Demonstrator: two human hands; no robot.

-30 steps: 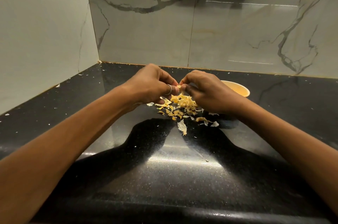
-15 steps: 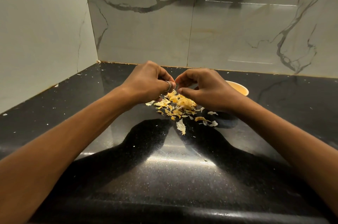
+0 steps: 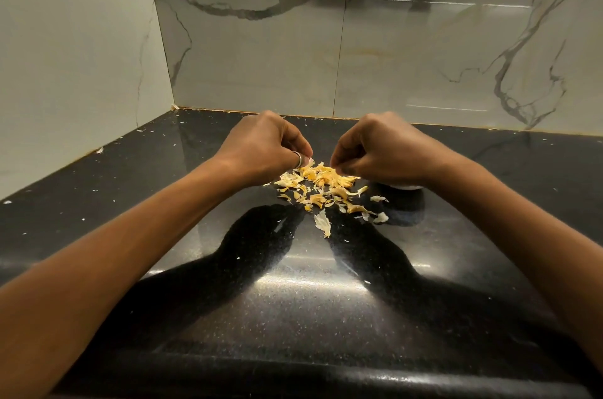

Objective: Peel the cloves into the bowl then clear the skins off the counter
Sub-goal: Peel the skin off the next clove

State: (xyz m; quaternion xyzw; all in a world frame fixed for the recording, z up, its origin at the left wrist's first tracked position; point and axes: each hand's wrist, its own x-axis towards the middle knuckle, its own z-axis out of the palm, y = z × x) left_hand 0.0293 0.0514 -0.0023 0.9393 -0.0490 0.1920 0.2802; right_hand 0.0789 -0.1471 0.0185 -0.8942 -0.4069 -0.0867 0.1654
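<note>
While papery skins (image 3: 321, 185) litter glossy counter (image 3: 293, 300), left hand (image 3: 264, 145) pinches a clove (image 3: 309, 161).

- Warm, rather dim yellowish light came from overhead; focus was even and the skins (image 3: 321, 185) showed crisp edges.
- The left forearm (image 3: 130, 252) and right forearm (image 3: 538, 252) laid dark, soft-edged shadows on the polished counter (image 3: 98, 203).
- A broad glare patch (image 3: 310, 283) lay between those shadows, and faint reflected streaks crossed the marble wall (image 3: 424, 56).
- Wide-angle distortion tilted the wall corner (image 3: 163, 56) and stretched both forearms towards the lower corners.
</note>
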